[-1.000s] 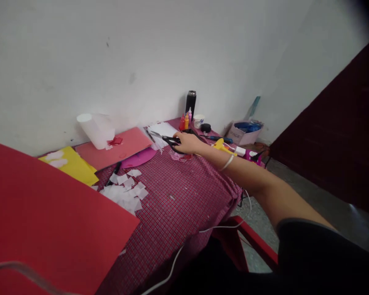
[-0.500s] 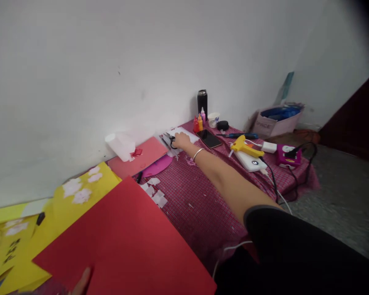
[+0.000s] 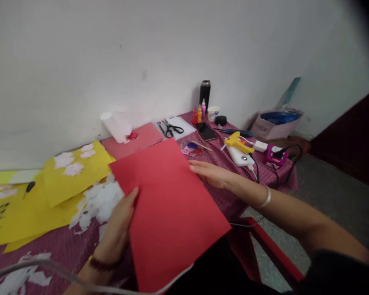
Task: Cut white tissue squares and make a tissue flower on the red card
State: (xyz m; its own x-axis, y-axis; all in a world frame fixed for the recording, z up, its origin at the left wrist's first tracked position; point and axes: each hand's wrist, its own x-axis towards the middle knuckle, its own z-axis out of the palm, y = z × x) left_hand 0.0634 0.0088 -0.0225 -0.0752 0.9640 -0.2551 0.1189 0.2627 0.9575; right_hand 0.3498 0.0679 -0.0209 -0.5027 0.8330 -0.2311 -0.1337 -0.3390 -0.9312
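Observation:
A large sheet of red paper (image 3: 169,209) is tilted in front of me, over the table's near edge. My left hand (image 3: 123,217) is closed on its left side, thumb on top and the other fingers hidden underneath. At the paper's right edge, my right hand (image 3: 210,174) touches or nearly touches it with fingers stretched out. Black-handled scissors (image 3: 174,129) lie on a white sheet (image 3: 184,125) beyond the red paper. A pinkish-red sheet (image 3: 135,141) rests behind it, with small red scraps (image 3: 132,136) on top.
Yellow sheets (image 3: 37,205) with pale paper flowers spread leftward, beside white scraps (image 3: 103,200). A phone (image 3: 206,131), paint bottles (image 3: 199,114), black flask (image 3: 204,96) and yellow glue gun (image 3: 238,142) stand or lie at right. A white cable (image 3: 58,268) crosses the foreground.
My right hand has left the scissors at the back and come to the red paper's right edge. The paper has turned and shifted right; my left hand shows more fully on its left side.

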